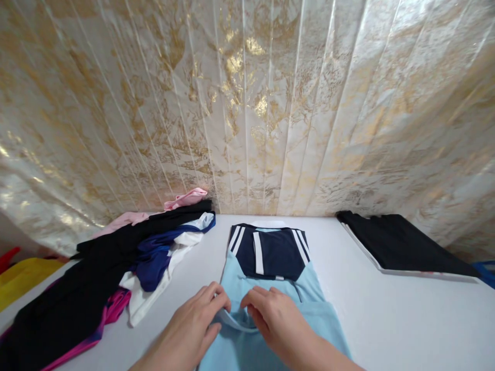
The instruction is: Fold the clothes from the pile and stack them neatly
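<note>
A light blue shirt [320,324] with a navy upper part and white stripes lies lengthwise in front of me, its sides folded inward. A navy sleeve with a white band rests across its upper part. Over the middle of the shirt, my left hand [201,314] is closed, with a raised edge of the light blue cloth between thumb and fingers. Close beside it, my right hand [273,314] has its fingers curled down onto the same loose edge; its fingertips are partly hidden. Between the hands the edge sags in a curve.
On the left of the white table [390,319] lies a loose heap of clothes [88,283] in black, blue, white and pink. Yellow cloth [27,278] sits at the far left. A folded black garment [402,242] lies at the right. Behind hangs a gold-patterned curtain [266,113].
</note>
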Action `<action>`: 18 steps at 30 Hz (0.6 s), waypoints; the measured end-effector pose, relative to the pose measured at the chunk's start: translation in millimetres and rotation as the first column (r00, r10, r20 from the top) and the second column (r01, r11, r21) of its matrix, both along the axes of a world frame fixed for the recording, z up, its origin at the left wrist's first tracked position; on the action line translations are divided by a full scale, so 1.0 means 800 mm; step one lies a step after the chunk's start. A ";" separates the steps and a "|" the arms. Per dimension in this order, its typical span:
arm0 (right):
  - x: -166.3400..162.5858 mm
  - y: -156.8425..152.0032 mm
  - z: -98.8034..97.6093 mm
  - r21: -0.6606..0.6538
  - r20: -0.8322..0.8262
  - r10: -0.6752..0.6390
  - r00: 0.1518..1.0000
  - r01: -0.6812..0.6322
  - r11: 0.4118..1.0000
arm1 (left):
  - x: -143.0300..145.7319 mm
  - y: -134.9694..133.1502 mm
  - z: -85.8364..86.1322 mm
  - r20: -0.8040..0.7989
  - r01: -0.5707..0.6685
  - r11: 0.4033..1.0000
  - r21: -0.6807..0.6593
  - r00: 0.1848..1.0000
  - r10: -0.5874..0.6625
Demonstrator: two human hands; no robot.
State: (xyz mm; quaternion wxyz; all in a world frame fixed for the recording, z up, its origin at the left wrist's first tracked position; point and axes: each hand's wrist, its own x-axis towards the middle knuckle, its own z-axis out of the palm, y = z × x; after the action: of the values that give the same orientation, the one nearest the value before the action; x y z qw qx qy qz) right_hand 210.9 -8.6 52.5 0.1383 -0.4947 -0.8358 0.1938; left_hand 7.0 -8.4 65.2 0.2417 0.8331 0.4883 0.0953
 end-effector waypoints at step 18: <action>0.032 0.002 0.010 0.083 0.187 -0.115 0.976 0.101 0.991 | 0.005 0.012 -0.040 -0.103 -0.037 0.929 0.368 0.991 0.081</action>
State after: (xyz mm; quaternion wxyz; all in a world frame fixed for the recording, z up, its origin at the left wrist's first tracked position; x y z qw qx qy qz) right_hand 236.7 -7.2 60.6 0.0857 -0.5504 -0.8236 0.1068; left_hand 11.1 1.6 33.4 0.0508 0.8525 0.5002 0.1428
